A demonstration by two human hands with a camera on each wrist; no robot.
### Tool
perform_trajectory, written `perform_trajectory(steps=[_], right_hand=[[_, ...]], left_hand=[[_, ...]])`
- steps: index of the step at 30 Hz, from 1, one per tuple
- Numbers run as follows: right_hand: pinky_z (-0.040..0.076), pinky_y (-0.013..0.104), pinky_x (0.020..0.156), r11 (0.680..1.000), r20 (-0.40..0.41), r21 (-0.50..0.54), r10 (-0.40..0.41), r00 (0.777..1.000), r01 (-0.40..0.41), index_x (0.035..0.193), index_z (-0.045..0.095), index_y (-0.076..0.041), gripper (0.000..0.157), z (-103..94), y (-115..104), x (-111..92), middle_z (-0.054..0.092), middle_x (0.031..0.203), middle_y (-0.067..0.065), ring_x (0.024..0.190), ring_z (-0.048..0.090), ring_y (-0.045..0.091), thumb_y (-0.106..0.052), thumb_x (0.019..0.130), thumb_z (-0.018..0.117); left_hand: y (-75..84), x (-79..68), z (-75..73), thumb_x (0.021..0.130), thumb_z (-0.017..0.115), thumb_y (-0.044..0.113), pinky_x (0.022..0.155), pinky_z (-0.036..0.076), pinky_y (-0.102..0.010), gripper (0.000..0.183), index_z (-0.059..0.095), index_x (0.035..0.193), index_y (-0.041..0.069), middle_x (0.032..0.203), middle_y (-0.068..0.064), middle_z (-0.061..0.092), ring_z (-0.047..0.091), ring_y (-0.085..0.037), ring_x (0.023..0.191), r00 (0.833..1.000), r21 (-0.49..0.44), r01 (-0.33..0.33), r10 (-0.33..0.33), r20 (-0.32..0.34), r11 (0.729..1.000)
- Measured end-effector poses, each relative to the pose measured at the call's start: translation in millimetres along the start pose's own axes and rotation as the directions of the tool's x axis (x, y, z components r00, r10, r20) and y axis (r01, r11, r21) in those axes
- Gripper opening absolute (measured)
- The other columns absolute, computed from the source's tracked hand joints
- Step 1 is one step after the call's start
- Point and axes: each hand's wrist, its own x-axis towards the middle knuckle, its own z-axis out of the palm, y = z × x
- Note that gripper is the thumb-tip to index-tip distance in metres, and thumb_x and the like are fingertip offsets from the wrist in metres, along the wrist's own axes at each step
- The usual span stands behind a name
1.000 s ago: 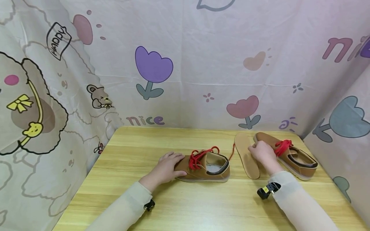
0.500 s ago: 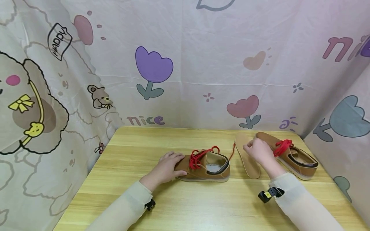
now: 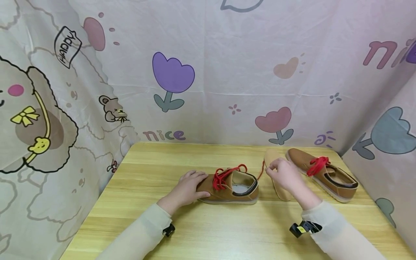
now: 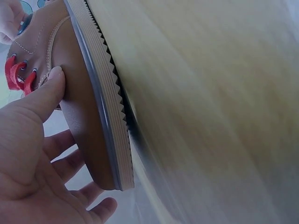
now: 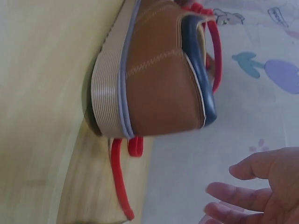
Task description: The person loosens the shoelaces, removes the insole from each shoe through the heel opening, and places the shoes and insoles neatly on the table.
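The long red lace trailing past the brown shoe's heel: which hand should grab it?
Probably the right hand: it looks free and is nearer the trailing red lace. The left hand is holding the toe of the brown low-cut shoe.

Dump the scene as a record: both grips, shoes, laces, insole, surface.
left grip: holding the toe of the center brown lace-up shoe, thumb on one side, fingers on the other
right grip: holding nothing; in front of the tan insole in head view, contact unclear
center shoe: upright, toe pointing left in head view
center laces: red, loose; one end trails past the heel
right brown shoe: upright, angled, untouched
right laces: red, bunched on top
insole: flat, between the shoes
surface: wood-grain table
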Motion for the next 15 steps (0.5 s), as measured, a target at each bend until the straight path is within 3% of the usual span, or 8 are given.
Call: perform_trajectory(steps=[9, 15], right_hand=[[0.052, 0.052, 0.082, 0.999, 0.001, 0.034, -0.041, 0.999, 0.041, 0.074, 0.072, -0.013, 0.021, 7.6, -12.8, -7.1, 0.067, 0.111, 0.017, 0.100, 0.064, 0.036, -0.020, 0.094, 0.067], [0.052, 0.052, 0.083, 0.996, 0.013, 0.048, -0.070, 0.997, 0.070, 0.079, 0.074, -0.011, 0.016, 17.1, -17.4, -9.4, 0.067, 0.107, 0.015, 0.099, 0.064, 0.034, -0.017, 0.093, 0.070]], left_hand=[[1.2, -0.1, -0.7, 0.088, 0.073, 0.049, 0.113, 0.026, -0.062, 0.072, 0.052, 0.147, 0.012, 0.150, -0.007, 0.050, 0.035, -0.041, 0.141, 1.000, -0.011, 0.004, -0.004, 0.006, 1.000], [0.7, 0.2, -0.7, 0.088, 0.073, 0.049, 0.114, 0.025, -0.062, 0.073, 0.052, 0.147, 0.011, 0.150, -0.008, 0.050, 0.035, -0.041, 0.141, 1.000, -0.011, 0.002, -0.002, 0.006, 1.000]])
